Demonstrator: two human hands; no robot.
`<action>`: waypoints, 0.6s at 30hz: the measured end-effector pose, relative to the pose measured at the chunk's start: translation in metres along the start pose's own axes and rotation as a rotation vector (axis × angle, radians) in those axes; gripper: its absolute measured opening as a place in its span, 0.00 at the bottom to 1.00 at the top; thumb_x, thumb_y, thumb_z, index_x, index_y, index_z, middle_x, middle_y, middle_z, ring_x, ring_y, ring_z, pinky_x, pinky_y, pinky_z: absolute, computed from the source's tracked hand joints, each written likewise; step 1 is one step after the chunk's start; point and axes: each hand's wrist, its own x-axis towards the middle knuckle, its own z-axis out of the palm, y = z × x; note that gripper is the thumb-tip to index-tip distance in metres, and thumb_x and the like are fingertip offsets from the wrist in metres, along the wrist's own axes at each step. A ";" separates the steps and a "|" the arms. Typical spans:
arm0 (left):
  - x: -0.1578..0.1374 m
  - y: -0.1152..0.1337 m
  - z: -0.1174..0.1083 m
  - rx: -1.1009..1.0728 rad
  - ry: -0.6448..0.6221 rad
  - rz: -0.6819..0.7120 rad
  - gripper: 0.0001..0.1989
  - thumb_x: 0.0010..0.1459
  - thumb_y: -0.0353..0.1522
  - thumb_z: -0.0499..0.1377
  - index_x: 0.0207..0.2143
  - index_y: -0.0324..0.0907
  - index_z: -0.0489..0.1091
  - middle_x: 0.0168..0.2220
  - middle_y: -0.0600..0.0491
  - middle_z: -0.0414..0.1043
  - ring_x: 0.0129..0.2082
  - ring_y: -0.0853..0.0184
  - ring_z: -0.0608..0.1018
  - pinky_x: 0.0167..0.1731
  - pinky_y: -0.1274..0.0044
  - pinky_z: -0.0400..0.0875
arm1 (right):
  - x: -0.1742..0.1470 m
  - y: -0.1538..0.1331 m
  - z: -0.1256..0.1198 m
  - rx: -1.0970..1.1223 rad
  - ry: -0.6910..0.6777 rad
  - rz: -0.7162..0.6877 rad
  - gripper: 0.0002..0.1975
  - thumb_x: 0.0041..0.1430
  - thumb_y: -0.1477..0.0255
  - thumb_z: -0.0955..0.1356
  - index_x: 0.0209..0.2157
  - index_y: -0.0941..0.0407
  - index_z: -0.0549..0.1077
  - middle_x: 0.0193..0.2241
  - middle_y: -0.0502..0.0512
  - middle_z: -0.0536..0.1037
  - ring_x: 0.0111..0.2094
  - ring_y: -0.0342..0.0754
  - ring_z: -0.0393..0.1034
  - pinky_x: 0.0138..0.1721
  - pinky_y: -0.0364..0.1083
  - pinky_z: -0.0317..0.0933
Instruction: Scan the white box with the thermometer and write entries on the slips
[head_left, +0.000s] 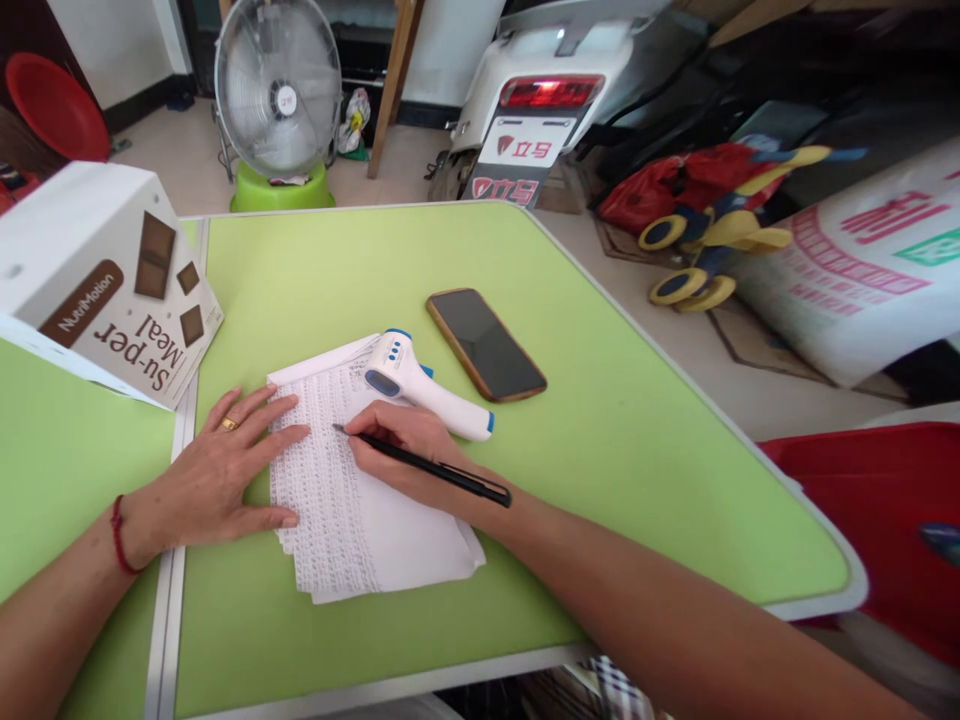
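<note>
My right hand (401,445) grips a black pen (435,467), its tip at the sheets of paper (420,545). Rows of small handwriting cover the left part of the top sheet; the lower right part is blank. Spread flat, my left hand (232,465) rests with its fingertips on the paper's left edge and its palm on the table. A gold ring and a red cord bracelet are on it. Lying across the top of the paper is a white and blue infrared thermometer (431,395), just beyond my right hand.
A phone (487,345) in a brown case lies to the right on the green folding table (645,480). A white NutriMotion box (97,270) stands at the left. Past the table are a fan (277,90) on a green stool, a white scooter (540,100) and a toy tricycle (720,230).
</note>
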 end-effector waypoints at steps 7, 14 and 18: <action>0.000 0.001 -0.001 0.020 -0.004 0.006 0.39 0.59 0.57 0.54 0.64 0.44 0.56 0.67 0.40 0.53 0.68 0.45 0.53 0.63 0.50 0.47 | 0.000 0.000 -0.002 -0.024 -0.024 -0.018 0.04 0.55 0.74 0.65 0.30 0.55 0.72 0.24 0.49 0.77 0.24 0.42 0.68 0.27 0.42 0.62; 0.002 0.004 -0.005 0.072 0.002 0.031 0.39 0.59 0.58 0.52 0.62 0.41 0.59 0.64 0.36 0.57 0.64 0.43 0.61 0.61 0.44 0.42 | 0.000 0.000 -0.001 -0.034 -0.008 -0.039 0.05 0.55 0.73 0.64 0.30 0.56 0.72 0.23 0.50 0.77 0.23 0.42 0.68 0.26 0.42 0.61; 0.004 0.008 -0.009 0.095 0.004 0.016 0.37 0.61 0.59 0.48 0.59 0.40 0.62 0.61 0.34 0.61 0.60 0.45 0.67 0.60 0.42 0.38 | -0.001 0.000 0.001 -0.030 0.003 -0.062 0.05 0.56 0.73 0.65 0.30 0.56 0.73 0.24 0.50 0.78 0.24 0.42 0.70 0.26 0.42 0.63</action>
